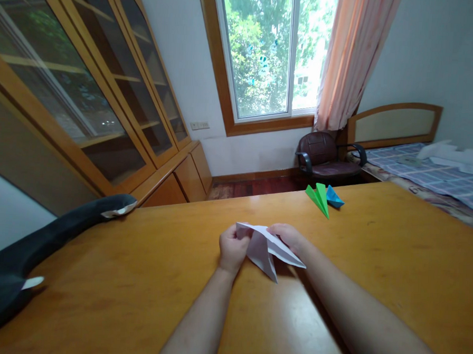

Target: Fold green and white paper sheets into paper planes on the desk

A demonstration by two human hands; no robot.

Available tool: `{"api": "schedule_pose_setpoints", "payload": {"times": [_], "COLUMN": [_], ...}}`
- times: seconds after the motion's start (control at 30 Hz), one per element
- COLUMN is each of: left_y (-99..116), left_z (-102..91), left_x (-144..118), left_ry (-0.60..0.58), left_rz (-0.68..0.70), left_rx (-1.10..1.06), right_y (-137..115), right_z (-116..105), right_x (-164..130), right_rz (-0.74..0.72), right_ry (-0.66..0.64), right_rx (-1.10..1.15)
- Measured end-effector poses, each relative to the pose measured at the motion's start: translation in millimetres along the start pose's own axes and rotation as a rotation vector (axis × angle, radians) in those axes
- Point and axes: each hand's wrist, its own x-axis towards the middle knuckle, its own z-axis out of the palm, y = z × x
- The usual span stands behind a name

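Observation:
Between my two hands, just above the wooden table [135,293], is a folded sheet of white paper [261,247] with several creased flaps standing apart. My left hand [233,246] is closed on its left end, with the fingers curled round the edge. At the upper right side my right hand [291,237] grips the paper; its fingertips are partly hidden behind the fold. Beyond my right hand, near the table's far edge, lie a green paper plane [319,199] and a small blue paper boat [334,197], close together.
A dark, long curved object [58,241] with white patches lies along the table's left side. Behind the table stand a glass-door cabinet [106,85], a brown armchair [325,155] below the window, and a bed [439,169] at the right.

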Motion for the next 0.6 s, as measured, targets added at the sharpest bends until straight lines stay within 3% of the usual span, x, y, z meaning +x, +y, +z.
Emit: {"api": "schedule_pose_setpoints", "payload": {"times": [0.1, 0.4, 0.5, 0.6], "left_y": [2.7, 3.4, -4.9, -10.5], "left_z": [-0.5, -1.6, -1.8, -7.0], "left_x": [-0.2, 5.3, 8.1, 13.3], "left_ry": [-0.002, 0.049, -0.018, -0.157], "left_rz": [-0.001, -0.062, -0.101, -0.091], "left_rx": [0.016, -0.086, -0.139, -0.085], "right_y": [-0.5, -7.3, -4.5, -1.8], "right_z": [-1.3, -4.4, -3.6, -5.6], "right_x": [-0.2, 1.4, 4.3, 6.4], "right_rz": [0.062, 0.013, 0.01, -0.028], "right_ry": [0.01, 0.01, 0.057, 0.081], "right_rx": [0.01, -0.058, -0.019, 0.047]}}
